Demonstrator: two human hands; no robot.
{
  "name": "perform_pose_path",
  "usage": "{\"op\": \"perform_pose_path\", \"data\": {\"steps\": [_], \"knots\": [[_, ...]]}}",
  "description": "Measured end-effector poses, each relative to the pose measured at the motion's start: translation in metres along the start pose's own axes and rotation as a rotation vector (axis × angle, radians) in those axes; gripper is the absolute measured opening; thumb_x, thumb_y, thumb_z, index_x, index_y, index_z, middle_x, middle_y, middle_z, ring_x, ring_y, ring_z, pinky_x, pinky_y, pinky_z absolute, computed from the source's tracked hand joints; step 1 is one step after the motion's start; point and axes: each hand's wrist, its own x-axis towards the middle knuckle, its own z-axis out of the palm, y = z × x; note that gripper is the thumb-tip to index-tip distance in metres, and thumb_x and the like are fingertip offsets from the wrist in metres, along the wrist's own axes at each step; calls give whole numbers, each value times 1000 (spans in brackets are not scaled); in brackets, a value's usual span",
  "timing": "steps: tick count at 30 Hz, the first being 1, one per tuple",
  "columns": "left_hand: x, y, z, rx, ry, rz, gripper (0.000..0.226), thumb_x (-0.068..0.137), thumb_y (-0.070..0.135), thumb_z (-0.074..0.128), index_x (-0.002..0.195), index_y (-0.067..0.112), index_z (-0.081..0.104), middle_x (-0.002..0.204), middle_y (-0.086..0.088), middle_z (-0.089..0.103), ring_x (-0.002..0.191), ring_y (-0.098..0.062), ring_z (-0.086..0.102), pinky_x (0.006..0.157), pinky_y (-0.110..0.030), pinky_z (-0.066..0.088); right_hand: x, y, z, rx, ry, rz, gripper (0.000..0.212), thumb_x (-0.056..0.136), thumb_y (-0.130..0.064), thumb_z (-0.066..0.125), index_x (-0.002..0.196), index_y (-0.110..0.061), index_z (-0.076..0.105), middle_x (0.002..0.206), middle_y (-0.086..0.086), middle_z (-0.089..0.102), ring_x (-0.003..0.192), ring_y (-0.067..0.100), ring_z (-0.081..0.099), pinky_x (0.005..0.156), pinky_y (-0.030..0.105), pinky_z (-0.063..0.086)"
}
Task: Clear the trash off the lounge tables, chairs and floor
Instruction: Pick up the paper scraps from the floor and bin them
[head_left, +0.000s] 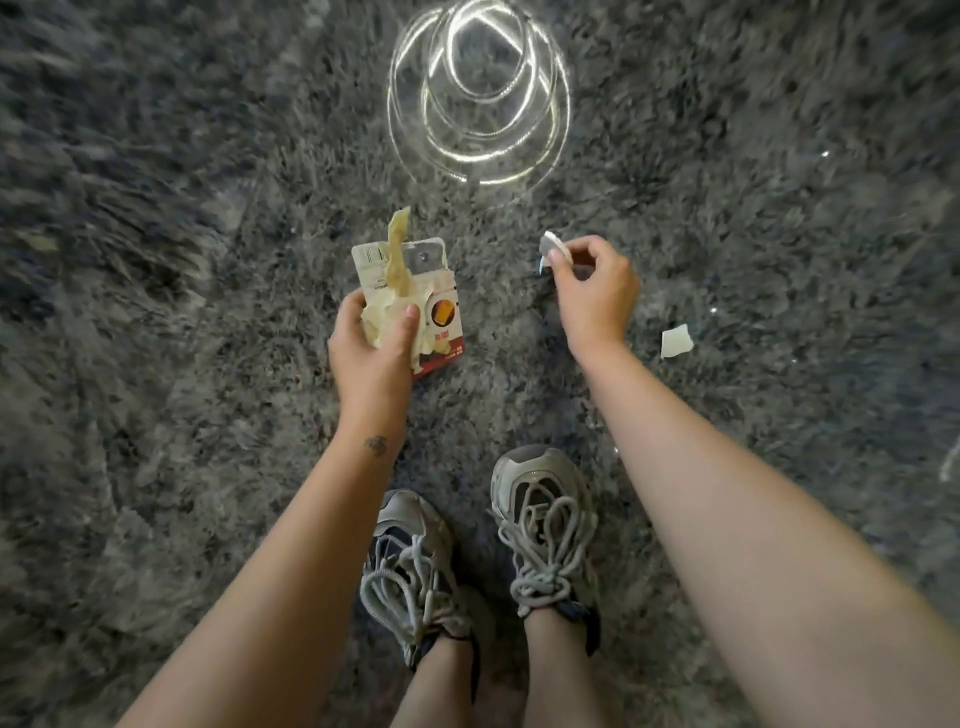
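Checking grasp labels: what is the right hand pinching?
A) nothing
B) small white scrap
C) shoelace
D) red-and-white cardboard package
B: the right hand pinches a small white scrap at its fingertips, while the cardboard package is in the left hand.

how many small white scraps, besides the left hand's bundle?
2: a pinched scrap in the right hand; a loose scrap on the rug right of that hand. The pile may hide more.
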Motion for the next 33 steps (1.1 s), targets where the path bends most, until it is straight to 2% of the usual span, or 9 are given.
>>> {"op": "perform_pose_path", "data": {"steps": [3, 7, 10, 15, 18, 22, 24, 31, 33], "knots": [[0, 1, 5, 20, -23, 14, 20, 89, 10, 61, 106, 17, 54, 106, -8, 66, 96, -23, 66, 82, -42, 55, 11, 4, 3, -54, -83, 56, 14, 82, -25, 67, 87, -12, 66, 107, 1, 56, 102, 22, 53, 97, 40, 38], [-3, -1, 10, 49, -38, 34, 22, 88, 10, 61, 108, 14, 54, 102, -4, 66, 91, -17, 66, 75, -34, 56, 18, 5, 10, -35, -125, 117, 11, 82, -13, 65, 84, -15, 54, 97, 2, 59, 82, 19, 54, 81, 38, 48], [-6, -2, 14, 70, -42, 30, 23, 89, 11, 61, 110, 13, 54, 107, -9, 66, 95, -22, 66, 80, -39, 55, 19, 5, 14, 1, -101, 148, 22, 80, -8, 65, 88, -19, 47, 96, 3, 63, 84, 20, 55, 79, 36, 47], [-17, 2, 22, 100, -68, 20, 23, 89, 9, 61, 110, 14, 53, 101, -3, 65, 84, -10, 67, 64, -29, 58, 8, 18, -1, 143, -11, 239, 21, 81, -10, 67, 100, -12, 60, 97, 4, 65, 85, 18, 57, 70, 31, 49], [-28, 6, 32, 146, -101, 17, 20, 89, 12, 61, 106, 19, 54, 102, -3, 66, 90, -17, 67, 75, -41, 57, -5, 42, -28, 175, 90, 324, 13, 80, -11, 67, 93, -5, 66, 93, 9, 66, 79, 18, 54, 72, 36, 49], [-45, 7, 53, 176, -156, 37, 21, 89, 11, 61, 108, 17, 55, 101, 0, 66, 93, -17, 66, 83, -44, 55, -13, 83, -58, 130, 232, 450, 17, 77, -12, 71, 93, -6, 68, 118, 9, 56, 106, 25, 52, 84, 24, 38], [-51, 5, 64, 177, -182, 30, 22, 89, 11, 61, 110, 16, 55, 100, 1, 66, 91, -16, 67, 81, -44, 56, -11, 98, -63, 135, 254, 502, 17, 76, -11, 72, 92, -5, 69, 124, 10, 51, 111, 24, 48, 80, 16, 31], [-65, -2, 83, 236, -242, -2, 30, 89, 11, 61, 117, 10, 53, 111, -10, 65, 99, -25, 64, 84, -51, 53, 1, 103, -58, 210, 196, 493, 14, 75, -6, 67, 74, -10, 54, 77, 4, 52, 69, 17, 43, 44, 23, 28], [-73, 7, 84, 268, -262, 15, 28, 88, 12, 61, 116, 11, 53, 111, -9, 65, 99, -24, 64, 85, -50, 53, -5, 96, -69, 280, 229, 506, 19, 73, -6, 68, 70, -10, 50, 73, 3, 52, 66, 17, 43, 46, 23, 30]]}}
